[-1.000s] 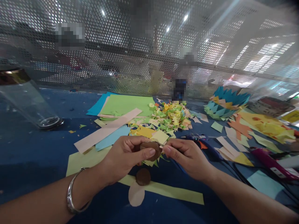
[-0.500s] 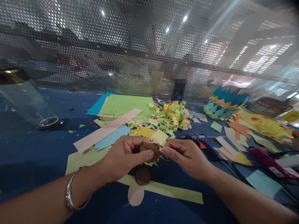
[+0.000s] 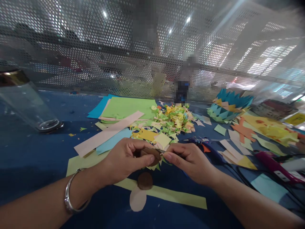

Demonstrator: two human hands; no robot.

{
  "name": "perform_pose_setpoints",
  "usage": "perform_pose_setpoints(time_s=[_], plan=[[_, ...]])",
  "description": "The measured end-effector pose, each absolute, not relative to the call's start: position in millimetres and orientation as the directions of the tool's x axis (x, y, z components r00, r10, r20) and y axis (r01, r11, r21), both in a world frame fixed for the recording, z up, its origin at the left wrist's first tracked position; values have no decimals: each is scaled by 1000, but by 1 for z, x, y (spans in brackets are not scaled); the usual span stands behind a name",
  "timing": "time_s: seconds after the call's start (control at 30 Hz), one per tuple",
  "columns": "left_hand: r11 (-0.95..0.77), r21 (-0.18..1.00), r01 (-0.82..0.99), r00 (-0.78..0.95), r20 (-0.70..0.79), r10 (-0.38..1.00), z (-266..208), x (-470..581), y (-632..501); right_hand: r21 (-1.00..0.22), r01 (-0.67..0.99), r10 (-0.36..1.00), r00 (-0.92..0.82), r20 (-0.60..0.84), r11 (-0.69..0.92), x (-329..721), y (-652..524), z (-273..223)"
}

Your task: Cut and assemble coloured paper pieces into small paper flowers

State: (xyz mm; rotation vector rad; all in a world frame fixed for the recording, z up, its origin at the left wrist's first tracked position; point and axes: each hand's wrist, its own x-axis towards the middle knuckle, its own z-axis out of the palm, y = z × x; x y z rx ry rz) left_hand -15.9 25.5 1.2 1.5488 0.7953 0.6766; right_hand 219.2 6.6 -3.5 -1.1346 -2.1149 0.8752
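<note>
Two bare hands meet near the middle of a blue table [image 3: 28, 156], working at the rim of a brown disc [image 3: 157, 156]. The left hand [image 3: 128, 158] is nearly closed, thumb across the disc's near face and fingers behind it, so the disc is held up off the table, tilted. The right hand [image 3: 188, 159] is closed in a tight pinch on a thin dark piece [image 3: 159, 150] that reaches to the disc's upper edge; whether it is a blade or a strip cannot be told.

The step in hand looks like edge work on this disc. By judgement, the next move calls for a firm left grip and small, careful motions of the right fingertips, with the left thumb clear of the edge.

Just below the hands, a second brown disc [image 3: 145, 181] lies on a pale green strip [image 3: 178, 197], touching a pale pink disc [image 3: 138, 201]. Paper scraps [image 3: 175, 119] are heaped beyond.

No brand can be read. The magenta tool [image 3: 267, 162] bears a white patch, and a yellow label [image 3: 296, 118] sits at the far right; any print on either is too blurred to make out.
</note>
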Motion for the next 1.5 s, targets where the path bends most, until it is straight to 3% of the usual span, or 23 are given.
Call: perform_pose_setpoints(time_s=[0.8, 1.27, 1.5], plan=[[-50, 973, 225, 664, -115, 738, 4, -17, 29, -735, 530, 867, -471, 159, 423, 217, 8, -7], [-143, 921, 363, 609, -119, 784, 6, -25, 31, -532, 727, 900, -331, 282, 434, 223, 11, -7], [-209, 889, 406, 606, -91, 790, 3, -24, 27, -494, 763, 906, -309, 287, 417, 226, 13, -10]])
